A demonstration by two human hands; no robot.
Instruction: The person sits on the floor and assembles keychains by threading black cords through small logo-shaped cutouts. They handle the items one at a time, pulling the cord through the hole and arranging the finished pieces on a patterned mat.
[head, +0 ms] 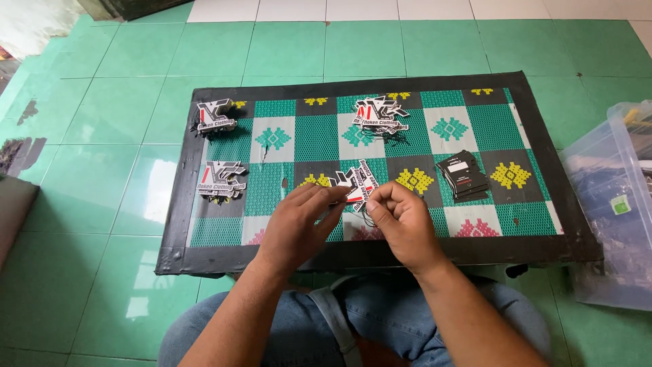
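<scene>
We look down from a head-worn camera at a low table (pixel 204 261) with a black border and a green, white and grey patterned top, standing on a green tiled floor (pixel 88 136). Our knees in blue jeans (pixel 401 306) show at the near edge.

Both our hands meet over the near middle of the table. Our left hand (pixel 299 221) has its fingers held straight and pressed close together, their tips resting on a white, black and red printed hang tag (pixel 356 183). Our right hand (pixel 401 217) is curled, with thumb and forefinger pinched together just beside the tag; a thin black string (pixel 367 219) hangs near them, and we think the pinch is on that string, though it is too fine to be sure. The tag itself sits between the two hands, just above the tabletop.

Other stacks of the same printed tags lie about: one at the far left corner (pixel 214 115), one on the left below it (pixel 221 179), and one at the far middle (pixel 380 114). To the right of our hands lies a small stack of black cards (pixel 463 175). Beyond the table's right end, on the floor, stands a clear plastic storage box (pixel 611 217).
</scene>
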